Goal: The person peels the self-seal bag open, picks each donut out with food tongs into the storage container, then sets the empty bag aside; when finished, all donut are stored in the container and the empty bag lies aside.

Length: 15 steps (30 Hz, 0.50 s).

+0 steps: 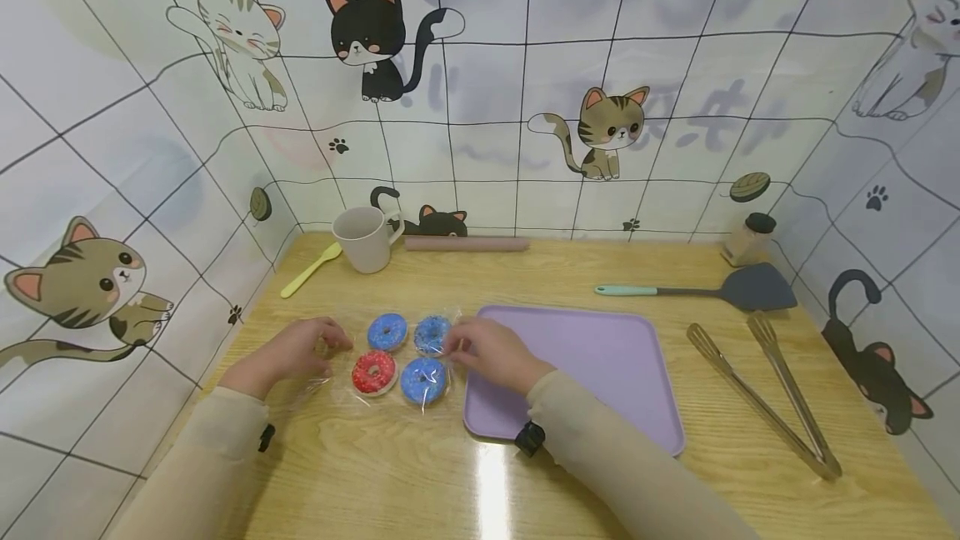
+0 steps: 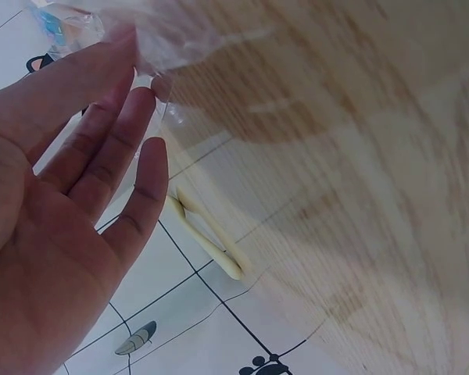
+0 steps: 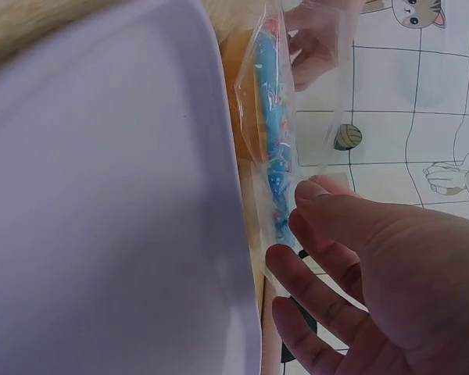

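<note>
A clear plastic bag [image 2: 172, 35] lies on the table with donuts inside. They are a red donut [image 1: 384, 384], a plain blue donut [image 1: 378, 338], a blue donut with dark sprinkles [image 1: 424, 342] and another blue donut [image 1: 424, 395] at the front. My left hand [image 1: 300, 348] pinches the bag's left end between thumb and forefinger, its other fingers loosely extended. At the bag's right side, my right hand [image 1: 495, 352] pinches the plastic with thumb and forefinger. Below the right forearm sits a lilac tray [image 1: 592, 357], partly covered by it.
Behind the bag stand a mug [image 1: 363, 240], a yellow-green utensil [image 1: 309, 272] and a mauve rolled or rod-like piece [image 1: 467, 244]. To the right lie a spatula [image 1: 757, 286] and metal tongs [image 1: 802, 415]. A dark-lidded jar [image 1: 745, 244] stands in the back right corner.
</note>
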{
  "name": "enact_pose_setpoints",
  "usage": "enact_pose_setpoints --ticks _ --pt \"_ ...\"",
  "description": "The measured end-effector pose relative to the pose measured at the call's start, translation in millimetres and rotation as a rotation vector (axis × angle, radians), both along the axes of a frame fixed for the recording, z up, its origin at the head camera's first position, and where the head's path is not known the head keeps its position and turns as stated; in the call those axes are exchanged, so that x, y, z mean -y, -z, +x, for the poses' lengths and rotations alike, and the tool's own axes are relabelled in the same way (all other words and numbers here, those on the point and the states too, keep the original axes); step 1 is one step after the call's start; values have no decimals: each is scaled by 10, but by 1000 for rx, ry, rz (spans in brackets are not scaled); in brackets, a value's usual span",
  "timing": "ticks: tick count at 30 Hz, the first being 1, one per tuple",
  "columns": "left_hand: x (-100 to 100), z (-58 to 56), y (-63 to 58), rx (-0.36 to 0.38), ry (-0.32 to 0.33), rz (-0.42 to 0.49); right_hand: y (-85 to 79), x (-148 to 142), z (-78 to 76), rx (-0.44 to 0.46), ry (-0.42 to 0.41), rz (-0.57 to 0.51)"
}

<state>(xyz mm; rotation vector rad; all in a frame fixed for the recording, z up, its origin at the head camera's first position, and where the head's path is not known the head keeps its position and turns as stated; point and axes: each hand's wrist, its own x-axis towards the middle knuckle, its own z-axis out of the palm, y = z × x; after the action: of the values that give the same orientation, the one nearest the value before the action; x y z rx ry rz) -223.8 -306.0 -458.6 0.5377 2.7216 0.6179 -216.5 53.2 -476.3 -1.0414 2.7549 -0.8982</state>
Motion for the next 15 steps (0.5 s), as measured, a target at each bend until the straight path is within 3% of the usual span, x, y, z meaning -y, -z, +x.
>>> enact_pose_setpoints --ticks 15 --pt "17 -17 47 -9 0 -4 9 -165 87 -8 23 -55"
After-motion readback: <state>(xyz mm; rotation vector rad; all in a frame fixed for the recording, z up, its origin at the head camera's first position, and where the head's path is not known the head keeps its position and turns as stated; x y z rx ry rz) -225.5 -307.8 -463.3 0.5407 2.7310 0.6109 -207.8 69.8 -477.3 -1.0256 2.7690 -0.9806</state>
